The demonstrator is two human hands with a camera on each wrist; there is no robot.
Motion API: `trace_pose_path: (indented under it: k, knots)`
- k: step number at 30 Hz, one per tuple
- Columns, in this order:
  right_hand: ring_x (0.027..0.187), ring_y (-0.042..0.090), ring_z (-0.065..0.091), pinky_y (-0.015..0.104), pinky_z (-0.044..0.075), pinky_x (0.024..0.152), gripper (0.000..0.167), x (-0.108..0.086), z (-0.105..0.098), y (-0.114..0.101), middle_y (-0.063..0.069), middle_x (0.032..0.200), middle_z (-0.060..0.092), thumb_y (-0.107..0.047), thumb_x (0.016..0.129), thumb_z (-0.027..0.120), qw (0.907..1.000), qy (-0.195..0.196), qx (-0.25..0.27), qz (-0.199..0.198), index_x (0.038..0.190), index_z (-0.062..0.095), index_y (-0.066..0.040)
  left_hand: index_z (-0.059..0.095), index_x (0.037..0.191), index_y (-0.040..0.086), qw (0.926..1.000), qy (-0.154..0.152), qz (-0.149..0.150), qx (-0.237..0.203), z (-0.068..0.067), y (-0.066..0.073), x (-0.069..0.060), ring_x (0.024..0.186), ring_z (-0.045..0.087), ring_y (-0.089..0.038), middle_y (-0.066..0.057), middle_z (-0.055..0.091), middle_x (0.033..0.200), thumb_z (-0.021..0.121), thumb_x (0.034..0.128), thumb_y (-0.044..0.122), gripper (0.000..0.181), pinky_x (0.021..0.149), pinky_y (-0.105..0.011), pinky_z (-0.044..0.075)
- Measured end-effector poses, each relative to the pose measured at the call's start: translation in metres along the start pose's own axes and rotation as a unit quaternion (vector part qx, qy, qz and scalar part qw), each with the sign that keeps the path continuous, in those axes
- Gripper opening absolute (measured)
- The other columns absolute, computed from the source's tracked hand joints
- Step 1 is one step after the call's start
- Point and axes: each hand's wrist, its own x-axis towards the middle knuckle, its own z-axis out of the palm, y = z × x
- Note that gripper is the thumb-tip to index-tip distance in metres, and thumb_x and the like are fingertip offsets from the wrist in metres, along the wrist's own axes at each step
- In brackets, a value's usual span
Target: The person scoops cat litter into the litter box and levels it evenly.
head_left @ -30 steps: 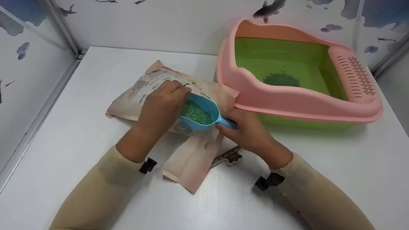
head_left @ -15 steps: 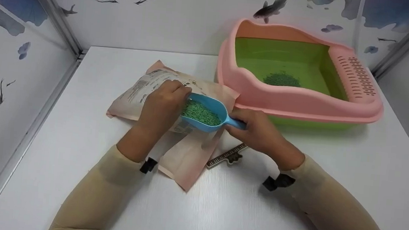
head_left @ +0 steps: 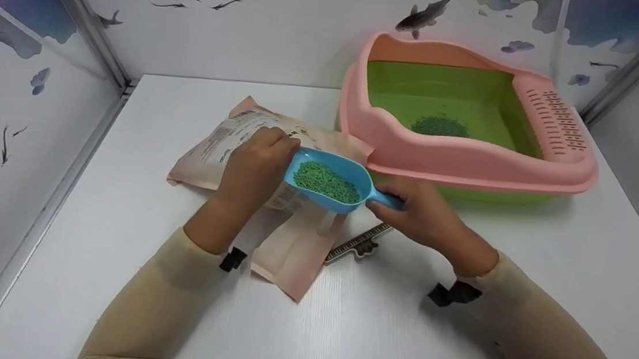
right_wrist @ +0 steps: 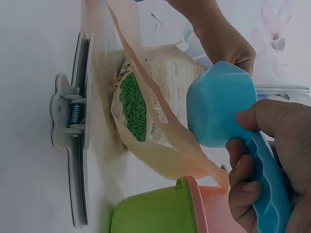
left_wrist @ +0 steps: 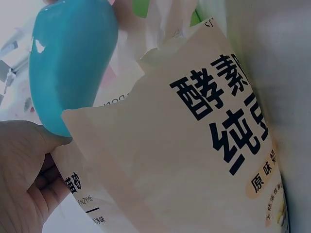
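The right hand [head_left: 426, 215] grips the handle of a blue scoop [head_left: 363, 177], which holds green pellets [head_left: 326, 181] and is nearly level above the mouth of a paper bag [head_left: 199, 160]. With thumb and fingers the left hand [head_left: 257, 165] pinches the bag's upper edge, close to the scoop's front lip. In the left wrist view the left thumb lies by the bag edge [left_wrist: 146, 160], below the scoop [left_wrist: 73, 58]. The right wrist view shows the open bag [right_wrist: 165, 160] with green pellets [right_wrist: 132, 107] inside.
A pink-rimmed litter box [head_left: 471, 164] with a green base stands at the back right, a small pellet pile [head_left: 440, 125] on its floor. A long clip [head_left: 361, 244] lies on the white table beside the bag's drooping flap [head_left: 295, 255]. Printed panels rise behind and at both sides.
The right hand has moved the loaded scoop to the right, out of the bag's mouth, so more of the scoop and its pellets shows. The left hand has stayed nearly still on the bag.
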Motion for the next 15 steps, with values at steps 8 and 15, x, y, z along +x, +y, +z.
trace_pose_path:
  k: [8, 15]
  knots:
    - [0.069, 0.012, 0.05, 0.022, 0.043, 0.061, 0.014, -0.014, -0.022, -0.002, -0.007, 0.074, 0.059, -0.014, 0.095, 0.077, 0.9994, 0.024, -0.023, 0.011, 0.108, 0.08, -0.016, 0.077, 0.107, 0.0, 0.9999, 0.013, 0.008, 0.0, 0.002, -0.001, 0.001, 0.091, 0.071, -0.022, -0.01, 0.072, 0.095, 0.068, 0.1003, 0.009, 0.015, 0.08, -0.028, 0.065]
    - [0.071, 0.013, 0.051, 0.021, 0.043, 0.063, 0.012, -0.021, -0.049, -0.003, -0.003, 0.078, 0.062, -0.012, 0.095, 0.076, 0.9962, 0.058, -0.042, 0.05, 0.107, 0.079, -0.011, 0.077, 0.108, 0.0, 0.9999, 0.007, -0.003, -0.007, 0.002, 0.0, -0.001, 0.091, 0.071, -0.022, -0.01, 0.072, 0.095, 0.067, 0.1014, 0.009, 0.016, 0.078, -0.027, 0.065]
